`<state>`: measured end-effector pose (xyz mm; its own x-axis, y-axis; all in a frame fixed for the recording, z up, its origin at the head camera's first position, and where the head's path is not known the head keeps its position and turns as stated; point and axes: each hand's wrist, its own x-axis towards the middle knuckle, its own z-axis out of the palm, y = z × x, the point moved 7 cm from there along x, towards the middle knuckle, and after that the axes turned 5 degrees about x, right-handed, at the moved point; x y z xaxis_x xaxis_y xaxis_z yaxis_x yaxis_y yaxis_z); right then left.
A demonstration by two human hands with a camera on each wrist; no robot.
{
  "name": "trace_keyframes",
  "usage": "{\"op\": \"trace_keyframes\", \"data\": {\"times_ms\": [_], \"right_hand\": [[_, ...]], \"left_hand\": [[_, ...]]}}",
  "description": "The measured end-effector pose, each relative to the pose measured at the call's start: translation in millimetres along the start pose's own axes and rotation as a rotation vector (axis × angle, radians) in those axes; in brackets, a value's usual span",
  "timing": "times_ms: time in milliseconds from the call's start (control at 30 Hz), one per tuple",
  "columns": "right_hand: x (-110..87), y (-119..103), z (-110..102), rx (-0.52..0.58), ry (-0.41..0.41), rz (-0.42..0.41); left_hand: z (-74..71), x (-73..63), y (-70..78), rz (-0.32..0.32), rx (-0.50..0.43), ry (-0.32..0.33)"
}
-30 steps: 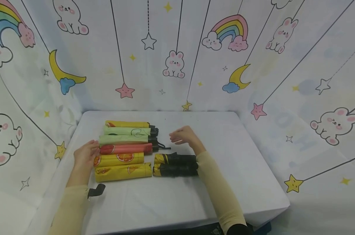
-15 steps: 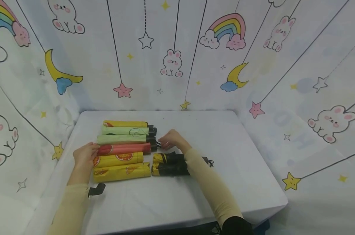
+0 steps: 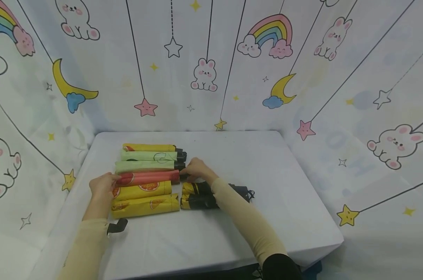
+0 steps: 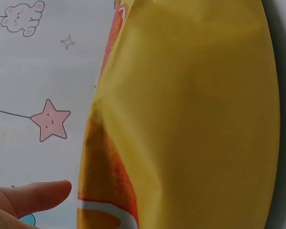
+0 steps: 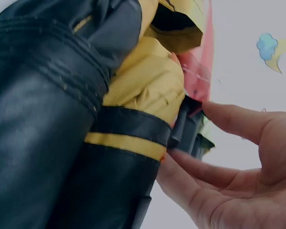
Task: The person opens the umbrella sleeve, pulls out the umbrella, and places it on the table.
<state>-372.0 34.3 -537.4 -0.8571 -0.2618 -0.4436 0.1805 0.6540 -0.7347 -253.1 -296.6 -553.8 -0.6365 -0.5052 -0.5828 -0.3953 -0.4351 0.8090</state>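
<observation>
Folded umbrellas in printed sleeves lie side by side on the table. A red umbrella (image 3: pixel 148 178) lies in the middle of this row, its black handle (image 5: pixel 183 129) pointing right. My left hand (image 3: pixel 102 186) is at its left end, fingertips touching the sleeve there. In the left wrist view a straight finger (image 4: pixel 47 194) stands apart from a yellow sleeve (image 4: pixel 205 114). With thumb and fingers about the handle, my right hand (image 3: pixel 197 170) grips the red umbrella's right end; the right wrist view also shows this hand (image 5: pixel 248 176). Part of the handle is hidden there.
Beyond the red one lie light green umbrellas (image 3: pixel 144 166) and a yellow umbrella (image 3: pixel 148 147). Nearer are yellow sleeves with orange slices (image 3: pixel 144 206). Two black-and-yellow umbrellas (image 3: pixel 197 201) lie under the right forearm. The white table (image 3: pixel 295 217) meets a printed cloth wall behind.
My right hand has come left and down onto the red umbrella's handle. My left hand has shifted slightly, staying at the umbrella's left end. The umbrellas lie as before.
</observation>
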Motion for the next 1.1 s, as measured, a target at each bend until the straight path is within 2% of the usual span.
{"op": "trace_keyframes", "data": {"times_ms": [167, 367, 467, 600, 700, 833, 933, 1100], "right_hand": [[5.8, 3.3, 4.0, -0.020, 0.026, 0.024], [11.0, 12.2, 5.3, 0.076, 0.039, 0.085], [11.1, 15.1, 4.7, 0.143, 0.057, 0.098], [9.3, 14.5, 2.9, 0.181, 0.059, 0.104], [9.0, 13.0, 2.8, 0.220, 0.009, 0.091], [6.0, 10.0, 5.1, 0.350, -0.094, 0.080], [3.6, 8.0, 6.9, 0.447, -0.153, 0.087], [7.1, 11.6, 11.3, 0.564, -0.207, 0.117]], "left_hand": [[-1.2, 0.9, -2.8, 0.014, 0.015, 0.010], [-7.4, -0.8, -5.8, -0.014, -0.006, 0.040], [-9.5, -1.1, -6.5, -0.036, -0.029, 0.042], [-11.1, 0.7, -8.8, -0.043, -0.072, 0.057], [-12.6, 3.9, -11.4, -0.030, -0.113, 0.063], [-14.7, 4.6, -12.3, -0.018, -0.167, 0.046], [-15.6, 3.1, -12.9, -0.034, -0.184, 0.040], [-17.4, 3.0, -16.7, -0.078, -0.203, 0.051]]}}
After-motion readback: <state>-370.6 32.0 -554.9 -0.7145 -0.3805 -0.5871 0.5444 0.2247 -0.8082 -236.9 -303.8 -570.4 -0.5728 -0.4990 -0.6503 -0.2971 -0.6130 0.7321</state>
